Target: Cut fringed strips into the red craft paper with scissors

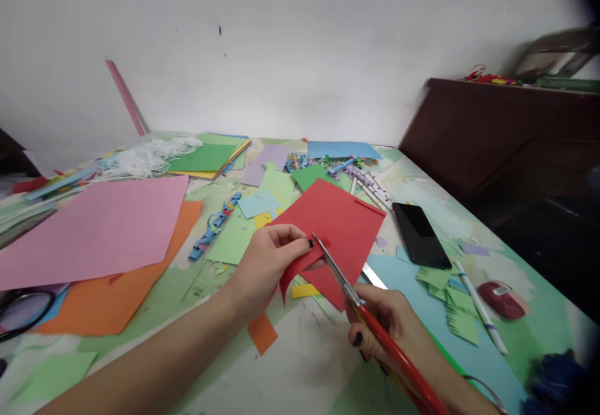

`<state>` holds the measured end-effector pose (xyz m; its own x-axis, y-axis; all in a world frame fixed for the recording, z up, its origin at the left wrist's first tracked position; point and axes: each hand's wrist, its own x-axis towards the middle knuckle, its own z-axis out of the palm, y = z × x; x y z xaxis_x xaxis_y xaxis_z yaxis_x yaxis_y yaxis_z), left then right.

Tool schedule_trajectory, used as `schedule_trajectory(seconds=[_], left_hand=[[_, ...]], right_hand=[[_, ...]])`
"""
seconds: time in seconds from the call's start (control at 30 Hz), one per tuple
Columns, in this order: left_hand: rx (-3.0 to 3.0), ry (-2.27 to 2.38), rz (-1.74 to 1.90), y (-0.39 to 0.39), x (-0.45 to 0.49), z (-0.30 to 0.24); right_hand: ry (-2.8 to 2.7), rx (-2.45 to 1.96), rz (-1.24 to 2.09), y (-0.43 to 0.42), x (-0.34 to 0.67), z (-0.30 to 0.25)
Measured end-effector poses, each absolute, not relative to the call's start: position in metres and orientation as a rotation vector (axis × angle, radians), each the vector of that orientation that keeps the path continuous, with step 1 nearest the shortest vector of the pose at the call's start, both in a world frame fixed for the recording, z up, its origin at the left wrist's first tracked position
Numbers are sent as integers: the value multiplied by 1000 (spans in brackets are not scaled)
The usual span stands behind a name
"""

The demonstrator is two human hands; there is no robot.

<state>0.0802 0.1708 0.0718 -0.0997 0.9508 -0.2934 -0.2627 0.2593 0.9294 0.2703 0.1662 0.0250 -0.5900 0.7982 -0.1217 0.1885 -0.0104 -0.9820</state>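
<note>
Red paper (344,215) between and just beyond my hands, scissors (382,335) at it.
My left hand (267,262) pinches the paper under its thumb, near a curled corner; my right hand (394,318) is curled round the scissors' red handles, blades pointing toward my left thumb. A black phone (419,234) lies beyond my right hand; left of my left hand, a pink sheet (100,230) overlaps an orange sheet (112,305).
</note>
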Motion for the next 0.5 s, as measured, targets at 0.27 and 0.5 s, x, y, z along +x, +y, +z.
schedule_trajectory(seconds=[0.27,0.5], left_hand=[[756,1223,1200,170,79,71],[737,1218,1208,171,80,74]], right_hand=[[-1828,-1063,1595,168,271,24],[-1746,-914,1679,167,270,25]])
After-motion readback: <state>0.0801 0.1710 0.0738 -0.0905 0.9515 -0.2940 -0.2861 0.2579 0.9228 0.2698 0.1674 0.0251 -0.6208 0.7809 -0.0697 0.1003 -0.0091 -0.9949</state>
